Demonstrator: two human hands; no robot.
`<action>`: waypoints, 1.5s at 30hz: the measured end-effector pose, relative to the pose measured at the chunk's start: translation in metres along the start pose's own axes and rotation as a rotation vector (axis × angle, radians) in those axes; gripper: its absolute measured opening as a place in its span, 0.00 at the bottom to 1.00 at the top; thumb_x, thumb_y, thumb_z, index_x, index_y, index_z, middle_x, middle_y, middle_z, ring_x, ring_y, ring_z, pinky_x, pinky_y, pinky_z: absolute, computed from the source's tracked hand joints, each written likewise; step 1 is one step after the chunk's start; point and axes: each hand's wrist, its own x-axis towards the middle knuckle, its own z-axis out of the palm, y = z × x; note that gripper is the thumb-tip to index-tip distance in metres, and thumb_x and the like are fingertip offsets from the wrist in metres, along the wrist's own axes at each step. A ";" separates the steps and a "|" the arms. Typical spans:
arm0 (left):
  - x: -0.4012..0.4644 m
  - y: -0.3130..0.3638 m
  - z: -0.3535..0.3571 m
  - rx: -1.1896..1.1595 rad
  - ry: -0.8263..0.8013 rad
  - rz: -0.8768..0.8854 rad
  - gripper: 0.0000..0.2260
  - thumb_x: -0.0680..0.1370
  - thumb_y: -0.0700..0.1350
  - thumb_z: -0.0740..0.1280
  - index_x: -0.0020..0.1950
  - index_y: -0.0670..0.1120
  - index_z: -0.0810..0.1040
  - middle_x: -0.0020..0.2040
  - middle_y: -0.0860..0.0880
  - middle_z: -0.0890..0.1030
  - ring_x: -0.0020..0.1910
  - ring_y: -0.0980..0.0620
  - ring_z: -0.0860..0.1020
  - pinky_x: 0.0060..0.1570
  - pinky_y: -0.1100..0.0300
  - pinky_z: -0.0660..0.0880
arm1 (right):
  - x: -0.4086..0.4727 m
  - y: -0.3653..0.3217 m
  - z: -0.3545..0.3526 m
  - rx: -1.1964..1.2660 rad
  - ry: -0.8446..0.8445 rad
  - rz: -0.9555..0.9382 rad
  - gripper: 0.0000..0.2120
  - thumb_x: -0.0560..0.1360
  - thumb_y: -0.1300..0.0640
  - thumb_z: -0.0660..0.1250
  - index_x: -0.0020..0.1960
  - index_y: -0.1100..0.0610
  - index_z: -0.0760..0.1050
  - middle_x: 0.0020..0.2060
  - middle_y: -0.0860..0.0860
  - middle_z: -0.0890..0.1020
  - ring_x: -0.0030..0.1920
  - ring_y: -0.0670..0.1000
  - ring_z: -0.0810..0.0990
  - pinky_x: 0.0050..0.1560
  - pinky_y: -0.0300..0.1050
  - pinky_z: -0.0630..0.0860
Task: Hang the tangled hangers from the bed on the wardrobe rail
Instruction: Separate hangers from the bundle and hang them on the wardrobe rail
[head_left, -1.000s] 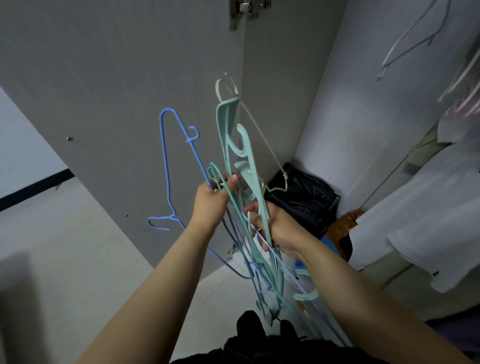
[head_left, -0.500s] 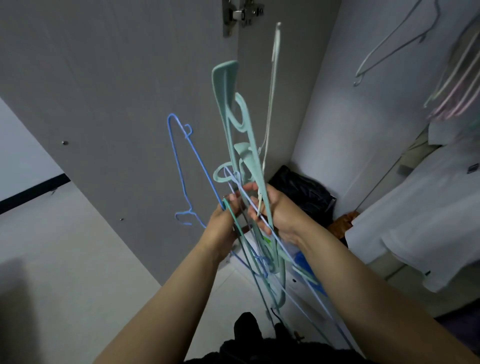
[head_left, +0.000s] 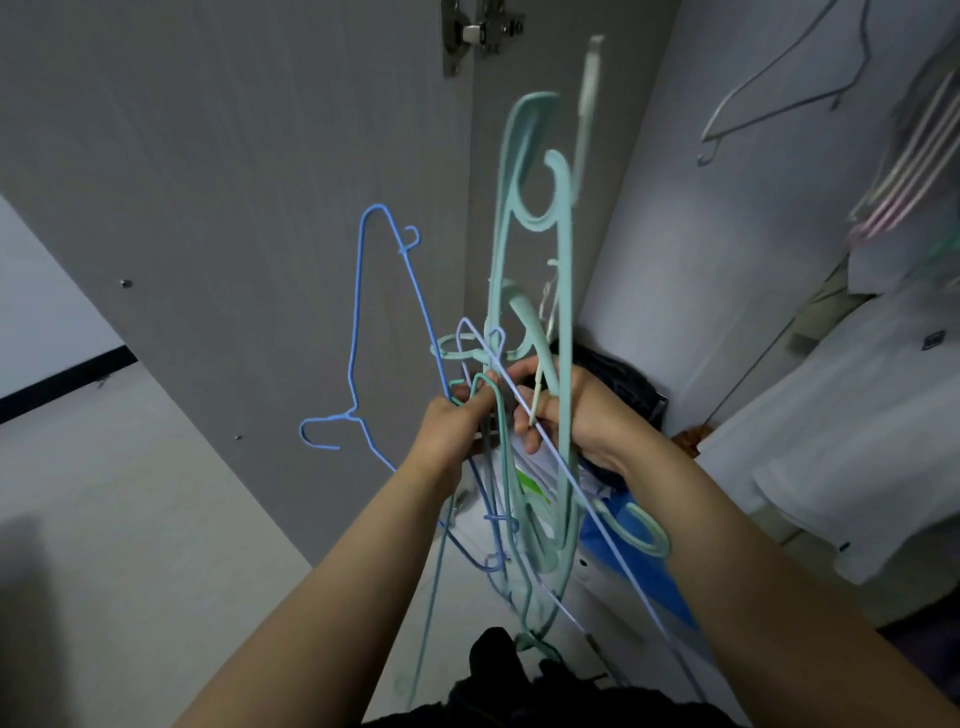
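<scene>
Hands grip tangled teal plastic hangers (head_left: 535, 270): left hand (head_left: 449, 431) and right hand (head_left: 576, 415) both curled round them, near grey wardrobe door (head_left: 234, 182).

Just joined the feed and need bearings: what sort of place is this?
Most likely a bedroom wardrobe, seen from its open door with a metal hinge. Empty hangers and pale clothes hang inside. Both hands, left hand and right hand, grip a hanger tangle.

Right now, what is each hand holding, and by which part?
Both hands grip the tangled hangers mid-bundle: the left hand on thin wire strands, the right hand around the teal plastic hanger's arm and a wire.
</scene>
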 end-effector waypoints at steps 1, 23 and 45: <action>0.001 0.001 0.001 0.014 0.012 -0.002 0.14 0.77 0.54 0.68 0.53 0.44 0.83 0.41 0.46 0.83 0.41 0.47 0.81 0.44 0.51 0.79 | 0.000 0.001 0.000 0.004 0.023 0.000 0.09 0.79 0.68 0.60 0.57 0.63 0.75 0.27 0.56 0.77 0.25 0.51 0.76 0.26 0.42 0.75; 0.000 0.028 -0.005 -0.254 -0.134 -0.043 0.20 0.80 0.59 0.59 0.52 0.46 0.83 0.52 0.42 0.82 0.51 0.44 0.81 0.56 0.47 0.76 | -0.011 -0.003 0.001 -0.328 -0.031 -0.096 0.32 0.74 0.71 0.59 0.72 0.45 0.59 0.37 0.51 0.72 0.36 0.47 0.72 0.39 0.40 0.72; 0.010 0.021 -0.014 -0.384 0.052 -0.041 0.13 0.81 0.48 0.62 0.41 0.43 0.76 0.35 0.47 0.81 0.33 0.52 0.81 0.30 0.63 0.76 | -0.023 -0.025 -0.012 -0.386 0.097 -0.078 0.20 0.80 0.68 0.55 0.67 0.49 0.67 0.41 0.54 0.79 0.26 0.41 0.75 0.26 0.28 0.67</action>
